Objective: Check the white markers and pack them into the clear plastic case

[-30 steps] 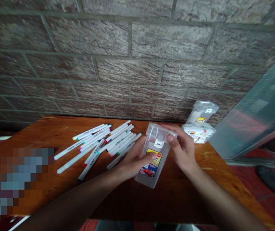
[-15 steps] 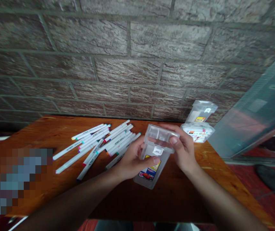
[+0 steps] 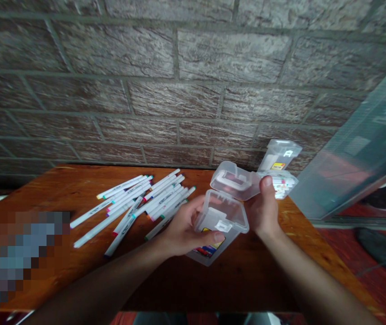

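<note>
The left hand [image 3: 182, 232] curls around the clear plastic case [image 3: 222, 216] to steady it — the right hand [image 3: 264, 210] pinches its open lid [image 3: 233, 181] narrowly, loose markers [image 3: 161, 198] lying just beyond the left fingers [image 3: 193, 205].

"What's the wearer got on, from where I sit?"
"Left hand [image 3: 182, 230] and right hand [image 3: 264, 210] are bare, forearms too."
"And below the table [image 3: 213, 289]?"
"A grey strip [image 3: 152, 318], clothing maybe; I can't tell from here."

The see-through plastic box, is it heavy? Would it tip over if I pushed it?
The clear plastic box is probably light: its walls look thin, and the left hand holds it easily. It looks narrow and tall, so standing on end it might tip. Its open lid could flex a little if squeezed.
</note>
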Demonstrator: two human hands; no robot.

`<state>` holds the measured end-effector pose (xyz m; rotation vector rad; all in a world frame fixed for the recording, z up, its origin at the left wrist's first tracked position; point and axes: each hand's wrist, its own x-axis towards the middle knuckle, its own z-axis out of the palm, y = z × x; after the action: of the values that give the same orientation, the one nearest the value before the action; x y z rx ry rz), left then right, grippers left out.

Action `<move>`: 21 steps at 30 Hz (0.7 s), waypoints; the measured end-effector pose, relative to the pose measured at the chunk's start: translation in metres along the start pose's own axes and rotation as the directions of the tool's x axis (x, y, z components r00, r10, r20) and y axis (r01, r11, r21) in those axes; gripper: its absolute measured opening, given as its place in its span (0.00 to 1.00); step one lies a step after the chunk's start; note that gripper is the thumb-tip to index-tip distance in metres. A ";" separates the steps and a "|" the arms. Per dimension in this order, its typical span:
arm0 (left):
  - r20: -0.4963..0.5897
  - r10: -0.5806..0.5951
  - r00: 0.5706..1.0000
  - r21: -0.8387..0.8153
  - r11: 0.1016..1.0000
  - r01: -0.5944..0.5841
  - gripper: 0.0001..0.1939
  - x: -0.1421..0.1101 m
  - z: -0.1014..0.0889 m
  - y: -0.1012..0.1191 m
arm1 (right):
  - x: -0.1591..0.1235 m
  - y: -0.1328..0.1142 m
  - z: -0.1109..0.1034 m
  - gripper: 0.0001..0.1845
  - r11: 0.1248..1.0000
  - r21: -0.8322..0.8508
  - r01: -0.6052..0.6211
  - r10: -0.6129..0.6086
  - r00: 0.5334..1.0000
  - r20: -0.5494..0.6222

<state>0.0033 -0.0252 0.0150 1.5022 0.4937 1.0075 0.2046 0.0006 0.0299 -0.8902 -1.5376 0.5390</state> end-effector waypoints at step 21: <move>0.008 0.051 0.999 0.010 0.999 -0.051 0.37 -0.002 0.004 -0.002 | 0.011 -0.023 0.008 0.28 0.697 0.525 -0.489 0.561 0.827 0.025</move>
<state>0.0062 -0.0282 0.0127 1.5341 0.4580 1.0398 0.1910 -0.0035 0.0533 -0.9144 -0.9081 1.2218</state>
